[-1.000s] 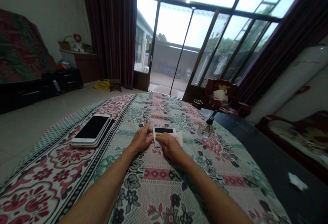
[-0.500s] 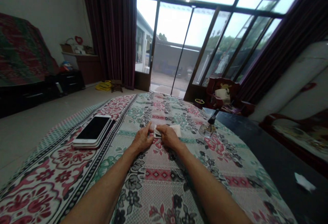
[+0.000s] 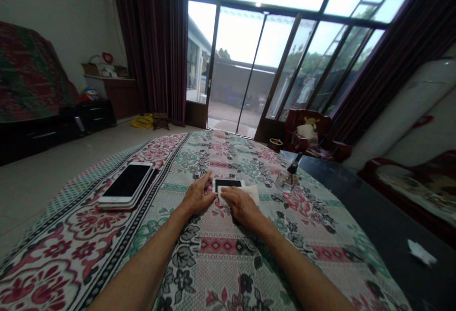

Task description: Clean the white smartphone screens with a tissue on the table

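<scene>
Phone (image 3: 228, 183) lies at frame centre, long axis running left to right, left end just beside the left hand (image 3: 197, 197), thumb and fingers parted, lower edge under white cloth (image 3: 253, 194) covered by the nearer right hand (image 3: 242, 206), grip unclear.

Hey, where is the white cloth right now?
In the head view, the white cloth is near the middle, under the right hand, partly covering the white phone, and to the right of the left hand.
</scene>
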Demonstrator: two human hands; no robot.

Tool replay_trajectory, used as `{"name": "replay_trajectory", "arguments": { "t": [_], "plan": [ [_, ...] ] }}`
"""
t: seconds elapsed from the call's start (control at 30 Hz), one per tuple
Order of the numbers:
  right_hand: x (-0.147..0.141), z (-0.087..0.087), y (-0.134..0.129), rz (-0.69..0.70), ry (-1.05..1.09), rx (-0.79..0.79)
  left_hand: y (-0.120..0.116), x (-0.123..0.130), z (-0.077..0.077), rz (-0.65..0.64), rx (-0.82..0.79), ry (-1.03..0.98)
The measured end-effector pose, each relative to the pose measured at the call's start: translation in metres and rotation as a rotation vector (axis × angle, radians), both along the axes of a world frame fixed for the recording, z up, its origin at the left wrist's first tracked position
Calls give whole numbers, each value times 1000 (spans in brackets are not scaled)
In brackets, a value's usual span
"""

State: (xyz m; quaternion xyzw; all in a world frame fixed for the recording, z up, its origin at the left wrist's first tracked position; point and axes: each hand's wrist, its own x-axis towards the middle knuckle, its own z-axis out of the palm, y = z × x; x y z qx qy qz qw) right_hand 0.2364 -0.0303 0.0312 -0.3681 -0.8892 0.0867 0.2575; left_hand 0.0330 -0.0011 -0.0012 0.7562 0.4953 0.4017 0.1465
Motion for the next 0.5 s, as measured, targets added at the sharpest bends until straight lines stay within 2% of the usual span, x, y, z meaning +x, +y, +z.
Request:
{"name": "replay_trajectory", "arguments": {
  "t": [0.33, 0.5],
  "plan": [
    [-3, 9, 38, -104, -29, -56, 0, 1, 3, -3, -23, 17],
    [-6, 10, 44, -176, -88, -46, -1, 2, 5, 29, -45, 16]
  ]
}}
